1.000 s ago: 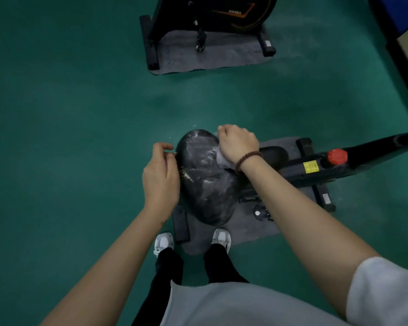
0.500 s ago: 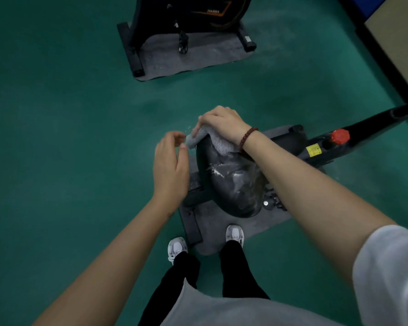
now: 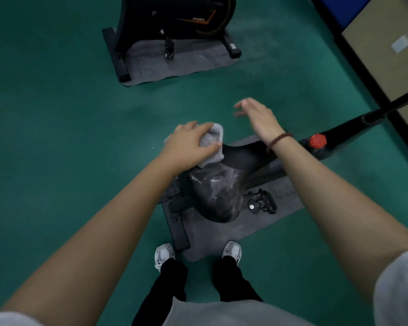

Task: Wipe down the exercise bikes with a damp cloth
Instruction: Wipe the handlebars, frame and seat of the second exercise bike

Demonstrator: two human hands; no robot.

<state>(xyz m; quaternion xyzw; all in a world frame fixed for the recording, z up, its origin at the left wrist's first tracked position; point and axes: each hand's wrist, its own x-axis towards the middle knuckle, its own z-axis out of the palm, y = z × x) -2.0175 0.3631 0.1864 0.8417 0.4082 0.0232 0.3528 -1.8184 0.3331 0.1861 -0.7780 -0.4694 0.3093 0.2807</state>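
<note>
Grey cloth (image 3: 211,143) is bunched in the left hand (image 3: 189,147), whose fingers curl over its far side while the thumb presses in from the near side, pinching the wad between them. That arm reaches forward from the lower left, wrist straight, back of the hand up. The cloth's lower end touches the far left edge of the black bike seat (image 3: 218,191), which shows whitish streaks across its top.

The right hand (image 3: 257,118) hovers palm down beyond the seat, apart from both seat and cloth, holding nothing. Its fingers are straight and slightly spread, blurred at the tips. A beaded bracelet (image 3: 279,141) sits on that wrist.

Right of the seat, the bike's black frame bar (image 3: 353,125) runs off toward the upper right, with a red knob (image 3: 317,141) on it. A pedal (image 3: 262,203) lies just beside the seat's right side. The bike stands on a grey mat (image 3: 245,231) on the green floor (image 3: 57,114), and two pale shoes (image 3: 164,255) stand at the mat's near edge. A second bike (image 3: 174,17) stands well apart at the top on another mat (image 3: 186,64).
</note>
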